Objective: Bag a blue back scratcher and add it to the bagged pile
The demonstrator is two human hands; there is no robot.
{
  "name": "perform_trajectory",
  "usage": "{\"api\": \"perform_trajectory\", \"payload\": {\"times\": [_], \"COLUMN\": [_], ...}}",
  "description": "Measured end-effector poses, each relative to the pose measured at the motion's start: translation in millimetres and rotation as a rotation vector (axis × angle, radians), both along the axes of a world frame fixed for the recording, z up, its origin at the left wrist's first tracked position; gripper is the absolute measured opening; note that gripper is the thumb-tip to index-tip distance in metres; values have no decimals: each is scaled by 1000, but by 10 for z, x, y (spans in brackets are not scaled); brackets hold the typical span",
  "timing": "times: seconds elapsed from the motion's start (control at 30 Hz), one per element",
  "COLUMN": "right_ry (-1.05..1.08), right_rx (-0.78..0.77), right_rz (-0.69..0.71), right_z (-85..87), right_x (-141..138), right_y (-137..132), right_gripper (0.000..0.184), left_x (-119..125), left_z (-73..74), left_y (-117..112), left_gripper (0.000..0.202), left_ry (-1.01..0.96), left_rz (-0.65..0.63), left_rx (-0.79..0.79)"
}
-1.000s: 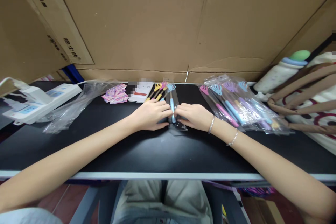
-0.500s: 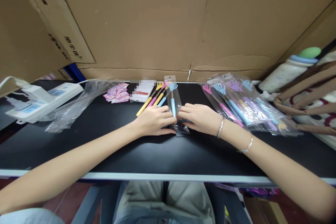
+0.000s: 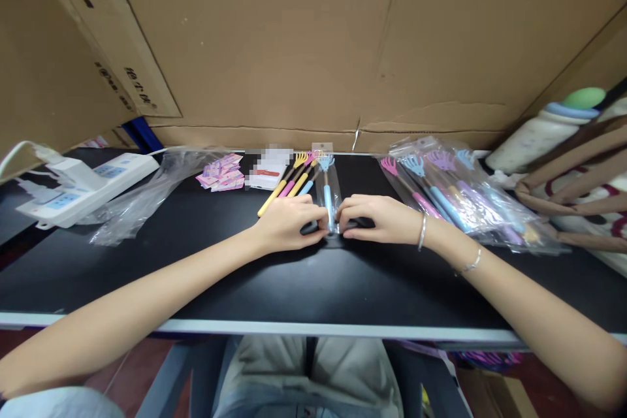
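A light-blue back scratcher (image 3: pixel 328 197) lies inside a clear plastic bag (image 3: pixel 336 184) on the black table, its claw end pointing away from me. My left hand (image 3: pixel 288 225) pinches the near end of the bag from the left, thumb against fingertips. From the right, my right hand (image 3: pixel 379 218) pinches the same end, close to the tip of the handle. Just beyond my left hand lie several loose back scratchers (image 3: pixel 275 194) with yellow, pink and blue handles. Several bagged back scratchers (image 3: pixel 453 199) overlap in a pile beyond my right forearm.
Small pink cards (image 3: pixel 223 173) and a white phone-like item (image 3: pixel 267 173), partly blurred out, lie at the back. A crumpled plastic sheet (image 3: pixel 142 202) and a power strip (image 3: pixel 83 191) are at left. A bottle (image 3: pixel 541 134) and brown bag (image 3: pixel 573 189) stand at right. Cardboard (image 3: pixel 294 46) walls the back.
My fingers have shifted to the near end of the bag and now pinch it beside the handle tip. The hands have come nearer each other there.
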State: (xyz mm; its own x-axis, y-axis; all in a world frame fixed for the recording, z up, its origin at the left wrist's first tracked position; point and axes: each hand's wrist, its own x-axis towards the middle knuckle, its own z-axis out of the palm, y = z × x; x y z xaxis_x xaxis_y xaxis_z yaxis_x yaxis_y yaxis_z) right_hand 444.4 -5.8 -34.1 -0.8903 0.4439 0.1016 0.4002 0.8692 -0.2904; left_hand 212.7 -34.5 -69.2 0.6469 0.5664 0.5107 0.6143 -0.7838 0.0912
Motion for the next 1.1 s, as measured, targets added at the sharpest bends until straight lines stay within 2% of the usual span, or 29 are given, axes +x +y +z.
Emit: {"api": "perform_trajectory", "payload": {"times": [0.17, 0.3, 0.43, 0.57, 0.7, 0.83, 0.9, 1.1], "right_ry": [158, 253, 319, 383, 403, 428, 419, 325], "right_rx": [-124, -229, -285, -355, -420, -409, -380, -200], "right_rz": [-5, -114, -240, -296, -328, -347, -346, -346], "right_z": [-102, -168, -222, -273, -308, -318, -318, -313], "right_x": [-3, -43, -83, -102, -108, -115, -123, -149], "right_y": [119, 150, 143, 140, 145, 142, 134, 87], "right_gripper": [21, 23, 22, 21, 23, 25, 24, 12], "left_x": [0, 11, 26, 40, 49, 53, 58, 62], "left_z": [-2, -27, -44, -68, -105, -123, -119, -91], "left_y": [33, 56, 58, 57, 64, 80, 84, 72], "left_gripper": [12, 12, 9, 7, 11, 22, 20, 7], "left_ry": [-102, -180, -231, -267, -347, -399, -376, -198], "left_rz": [3, -15, -57, -60, -58, -52, -45, 27], "left_rx": [-207, -327, -387, -408, -519, -579, -566, -396]}}
